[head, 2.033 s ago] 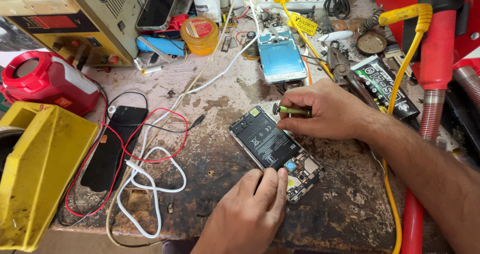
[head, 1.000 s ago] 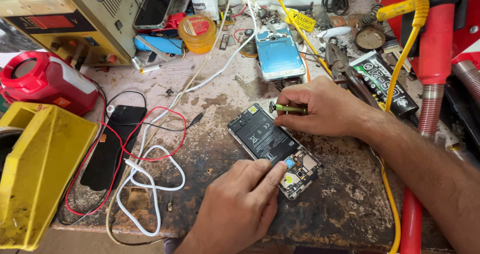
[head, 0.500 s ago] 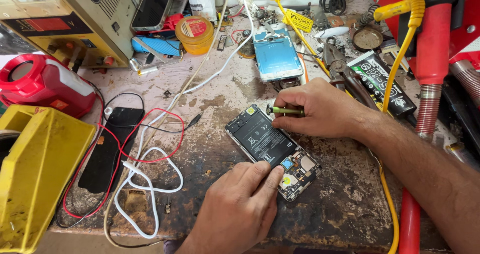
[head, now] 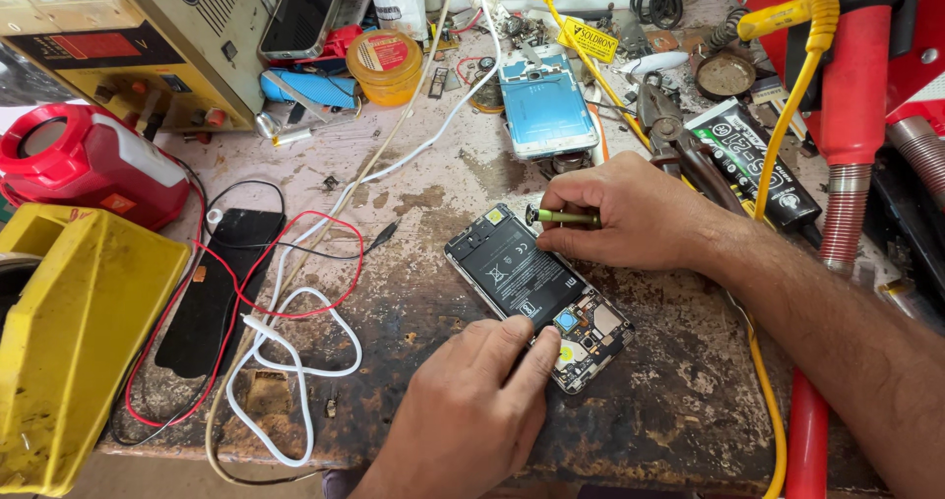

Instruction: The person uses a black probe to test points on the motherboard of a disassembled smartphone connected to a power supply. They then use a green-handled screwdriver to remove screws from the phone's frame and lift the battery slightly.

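An opened phone (head: 522,278) lies back-up on the worn bench, its black battery and circuit board exposed. My left hand (head: 472,415) rests at its near end, fingertips pressed on the board beside a small blue part. My right hand (head: 630,214) sits at the phone's far right edge and grips a small green-handled screwdriver (head: 561,218), held level with its tip pointing left over the phone's top corner.
A blue-backed phone frame (head: 543,105) lies further back. Red, black and white wires (head: 285,361) loop at the left beside a black phone cover (head: 212,292). A yellow box (head: 69,342), red container (head: 79,159), power supply (head: 148,36), yellow jar (head: 386,64), pliers (head: 669,125) and red hose (head: 847,115) surround the bench.
My left hand has slid forward so its fingertips now press on the phone's board. My right hand has stayed at the phone's edge with the screwdriver.
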